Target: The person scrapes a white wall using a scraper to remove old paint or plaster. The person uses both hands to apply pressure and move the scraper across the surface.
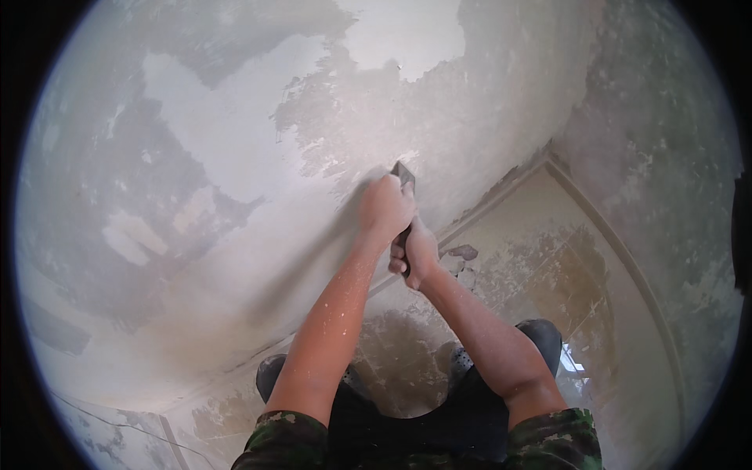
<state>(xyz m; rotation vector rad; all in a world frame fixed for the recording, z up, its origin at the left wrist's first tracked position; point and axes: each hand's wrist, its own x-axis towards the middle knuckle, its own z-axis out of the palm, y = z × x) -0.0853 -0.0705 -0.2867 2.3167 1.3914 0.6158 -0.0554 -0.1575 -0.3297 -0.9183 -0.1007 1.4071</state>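
A scraper with a metal blade [404, 173] and a dark handle is pressed to the wall [247, 147], which has patches of white coating and bare grey plaster. My left hand [386, 204] is closed around its upper part, just below the blade. Lower down, my right hand [418, 249] wraps the handle, with the fingers curled round it. White dust speckles both hands and forearms. The blade's edge meets the wall beside small pale flakes; part of the blade is hidden by my left hand.
A tiled floor [399, 364] coated in dust lies below, with loose chips [464, 252] near the wall's foot. Baseboard strips meet at the corner [547, 157], where a second patchy wall [664, 147] rises at right. A thin cable [126, 425] runs at lower left.
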